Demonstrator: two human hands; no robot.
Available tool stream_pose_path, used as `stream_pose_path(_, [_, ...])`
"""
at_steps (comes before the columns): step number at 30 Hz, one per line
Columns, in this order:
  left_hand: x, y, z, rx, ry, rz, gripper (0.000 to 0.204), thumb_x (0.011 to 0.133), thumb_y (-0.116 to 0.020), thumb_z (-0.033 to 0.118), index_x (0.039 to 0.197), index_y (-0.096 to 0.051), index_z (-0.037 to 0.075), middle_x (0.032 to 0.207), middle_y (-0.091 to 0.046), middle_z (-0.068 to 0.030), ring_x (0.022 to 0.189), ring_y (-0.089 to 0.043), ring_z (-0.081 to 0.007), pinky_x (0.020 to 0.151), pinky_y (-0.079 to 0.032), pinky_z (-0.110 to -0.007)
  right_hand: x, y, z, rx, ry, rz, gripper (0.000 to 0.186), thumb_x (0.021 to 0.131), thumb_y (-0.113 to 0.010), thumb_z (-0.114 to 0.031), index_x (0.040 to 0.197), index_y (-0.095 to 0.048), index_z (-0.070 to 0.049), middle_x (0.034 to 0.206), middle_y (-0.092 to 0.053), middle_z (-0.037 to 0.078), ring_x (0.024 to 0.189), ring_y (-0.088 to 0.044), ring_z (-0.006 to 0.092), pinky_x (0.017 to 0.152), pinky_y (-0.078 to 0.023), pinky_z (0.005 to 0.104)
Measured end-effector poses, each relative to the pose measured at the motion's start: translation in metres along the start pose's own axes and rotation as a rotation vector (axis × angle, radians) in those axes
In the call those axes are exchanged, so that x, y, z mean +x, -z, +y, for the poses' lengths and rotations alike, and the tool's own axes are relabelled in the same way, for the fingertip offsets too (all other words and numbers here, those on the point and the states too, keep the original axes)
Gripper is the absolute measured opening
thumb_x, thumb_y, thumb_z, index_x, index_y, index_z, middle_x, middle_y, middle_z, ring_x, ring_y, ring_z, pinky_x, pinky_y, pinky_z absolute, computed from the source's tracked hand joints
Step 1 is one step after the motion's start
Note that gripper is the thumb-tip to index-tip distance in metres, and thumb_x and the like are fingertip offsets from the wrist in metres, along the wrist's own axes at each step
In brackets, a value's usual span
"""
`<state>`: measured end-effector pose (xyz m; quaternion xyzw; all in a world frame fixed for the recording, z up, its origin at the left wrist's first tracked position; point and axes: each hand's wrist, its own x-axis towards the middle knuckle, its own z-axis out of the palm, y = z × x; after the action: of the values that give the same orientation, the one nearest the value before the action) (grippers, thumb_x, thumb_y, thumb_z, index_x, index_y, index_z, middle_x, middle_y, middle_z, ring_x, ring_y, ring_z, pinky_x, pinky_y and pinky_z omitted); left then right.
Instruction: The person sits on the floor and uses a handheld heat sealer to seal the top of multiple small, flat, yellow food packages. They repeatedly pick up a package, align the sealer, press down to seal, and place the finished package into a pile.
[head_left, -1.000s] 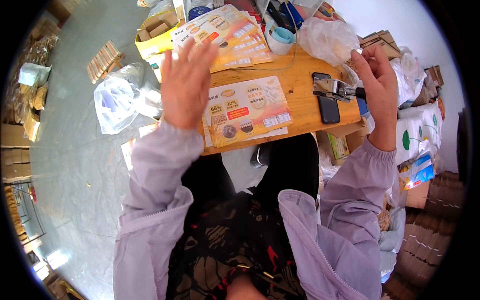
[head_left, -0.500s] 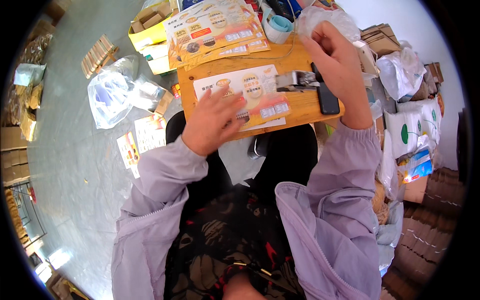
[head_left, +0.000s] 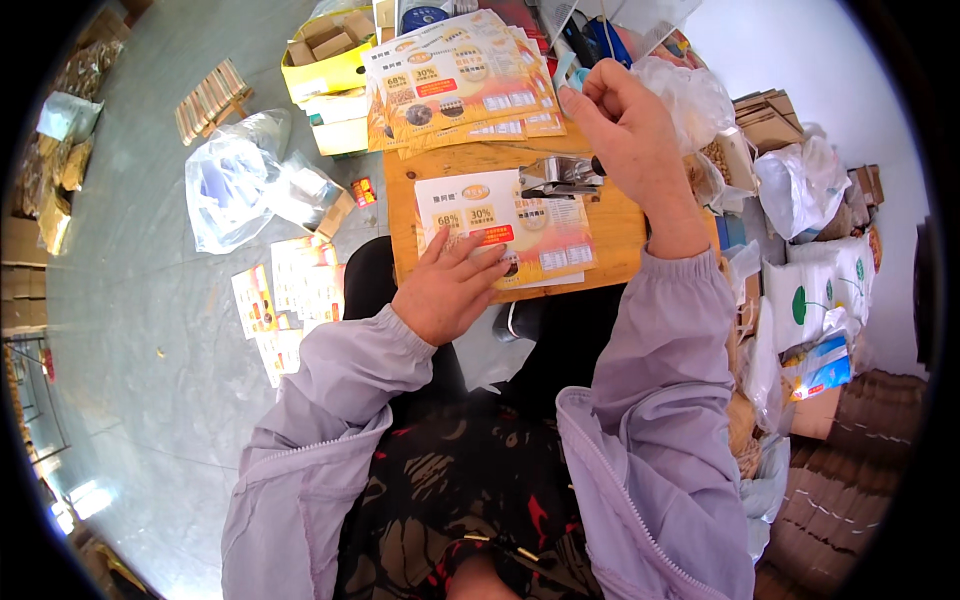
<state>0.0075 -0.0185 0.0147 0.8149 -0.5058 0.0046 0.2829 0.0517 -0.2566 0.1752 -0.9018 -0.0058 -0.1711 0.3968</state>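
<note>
My left hand (head_left: pixel 450 285) lies over the lower left of a printed white-and-orange card (head_left: pixel 545 235), fingers stretched out and slightly apart. Beneath this card, the white edge of another sheet shows. A small metal device (head_left: pixel 560 177) with a black knob sits over the card's upper right. My right hand (head_left: pixel 635 130) is raised beside the device, its fingers curled and thumb bent in. What those fingers hold, if anything, I cannot make out. Just past its fingertips is a light blue roll (head_left: pixel 563 70), partly covered.
A stack of similar printed cards (head_left: pixel 450 85) covers the far part of the wooden table (head_left: pixel 620 255). At its left stands a yellow box (head_left: pixel 325 75) of cardboard pieces. Plastic bags (head_left: pixel 235 190) and loose cards (head_left: pixel 300 280) lie on the floor. White sacks (head_left: pixel 815 290) stand at the right.
The metal device has shifted left, over the card. My left hand has settled onto the card. My right forearm now covers the black phone's place. The whole view has shifted slightly.
</note>
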Motion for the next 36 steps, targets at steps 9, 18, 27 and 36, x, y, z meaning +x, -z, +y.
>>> stream_pose_path(9, [-0.002, -0.004, -0.001, -0.025, 0.011, 0.034, 0.047, 0.091, -0.067, 0.019, 0.137, -0.059, 0.016, 0.144, -0.055, -0.0039, 0.142, -0.043, -0.0292, 0.119, -0.024, -0.059, 0.005, -0.012, 0.001, -0.017, -0.074, -0.03, 0.027, 0.09, -0.071, -0.024, 0.089, -0.056, -0.001, 0.072, -0.057, 0.006, 0.063, -0.051, 0.0149, 0.061, -0.046, 0.0311])
stream_pose_path(18, [-0.001, -0.002, 0.0, -0.017, 0.012, 0.03, 0.049, 0.089, -0.068, 0.018, 0.136, -0.06, 0.016, 0.143, -0.056, -0.0053, 0.141, -0.044, -0.0298, 0.119, -0.025, -0.058, 0.008, -0.018, 0.005, -0.046, -0.029, -0.034, 0.03, 0.089, -0.071, -0.026, 0.086, -0.056, 0.0, 0.067, -0.057, 0.009, 0.06, -0.053, 0.0196, 0.06, -0.046, 0.0329])
stream_pose_path(27, [0.001, 0.0, 0.002, -0.038, 0.022, 0.057, 0.046, 0.087, -0.069, 0.015, 0.133, -0.063, 0.014, 0.14, -0.059, -0.0049, 0.139, -0.047, -0.0295, 0.118, -0.027, -0.057, 0.014, -0.047, 0.01, -0.096, 0.044, 0.007, 0.03, 0.085, -0.066, -0.03, 0.085, -0.059, -0.001, 0.071, -0.064, 0.016, 0.066, -0.062, 0.0306, 0.062, -0.048, 0.0398])
stream_pose_path(36, [0.001, 0.002, 0.003, -0.031, 0.027, 0.044, 0.045, 0.088, -0.069, 0.015, 0.132, -0.063, 0.014, 0.14, -0.059, -0.0046, 0.139, -0.046, -0.0287, 0.118, -0.027, -0.056, 0.015, -0.063, -0.001, -0.219, -0.016, -0.1, 0.03, 0.085, -0.061, -0.032, 0.089, -0.063, -0.002, 0.081, -0.068, 0.018, 0.076, -0.066, 0.0357, 0.069, -0.05, 0.0445])
